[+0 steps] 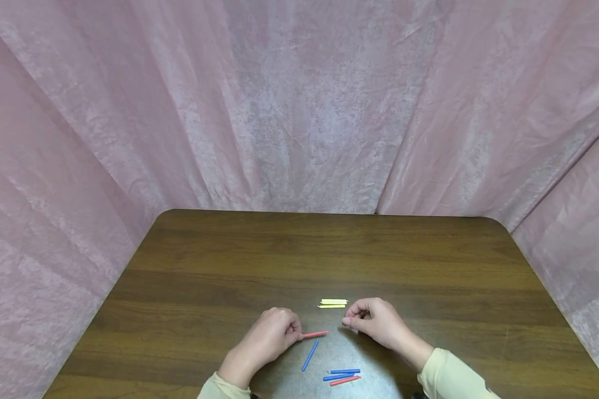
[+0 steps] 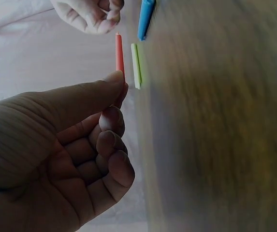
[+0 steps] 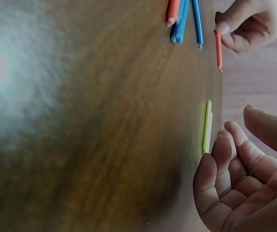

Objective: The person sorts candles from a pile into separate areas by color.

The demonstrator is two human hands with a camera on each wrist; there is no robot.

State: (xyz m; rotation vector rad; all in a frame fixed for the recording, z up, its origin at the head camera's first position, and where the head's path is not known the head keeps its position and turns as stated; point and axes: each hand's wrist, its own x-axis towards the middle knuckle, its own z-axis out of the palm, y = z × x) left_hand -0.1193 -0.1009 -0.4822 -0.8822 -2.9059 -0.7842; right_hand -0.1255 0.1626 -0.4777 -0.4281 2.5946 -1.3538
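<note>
Left hand (image 1: 272, 332): I pinch one end of the red stick (image 1: 315, 334), pointing towards 3 o'clock.
Right hand (image 1: 376, 321): loosely curled, holding nothing; yellow sticks (image 1: 334, 301) at its 10 o'clock.
Pinch: held only by its end, the red stick could pivot if bumped.

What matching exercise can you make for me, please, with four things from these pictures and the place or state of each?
1. left hand
2. yellow sticks
3. right hand
4. curtain

A. holding nothing
B. hanging behind the table
C. pinching a red stick
D. lying close together on the table

Pairs: 1-C, 2-D, 3-A, 4-B
</note>
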